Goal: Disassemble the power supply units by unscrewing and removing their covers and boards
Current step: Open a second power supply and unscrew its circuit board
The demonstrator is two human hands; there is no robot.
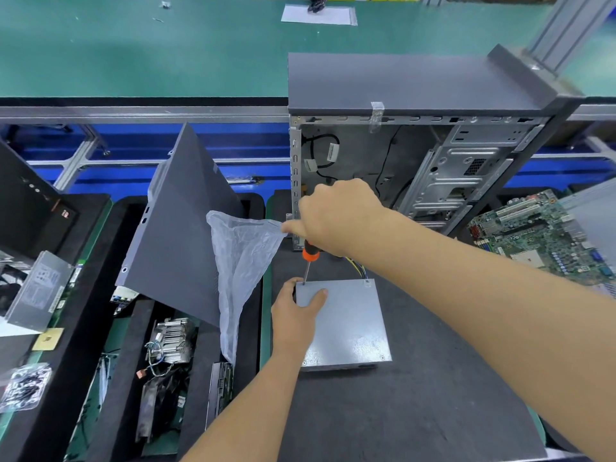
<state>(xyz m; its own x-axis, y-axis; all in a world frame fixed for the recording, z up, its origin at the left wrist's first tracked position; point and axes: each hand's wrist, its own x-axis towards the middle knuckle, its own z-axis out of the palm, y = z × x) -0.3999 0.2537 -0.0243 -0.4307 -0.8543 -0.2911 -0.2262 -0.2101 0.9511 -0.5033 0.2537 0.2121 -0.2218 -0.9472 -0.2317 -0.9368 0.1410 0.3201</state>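
On the dark mat of the tabletop, nearest the viewer, a grey power supply unit lies flat, with screws visible at its near corners. The left hand holds its far left corner, thumb laid on the lid and fingers curled over the edge, out of sight. A screwdriver stands nearly upright with its tip on that corner; the screw itself is too small to make out. The right hand wraps the handle in a closed grip, hiding all but the orange collar, and pinches a crumpled clear plastic bag hanging to the left. Coloured wires show behind the unit, mostly covered by the forearm. Farther back stands an open computer case; a motherboard to its right is partly cut off.
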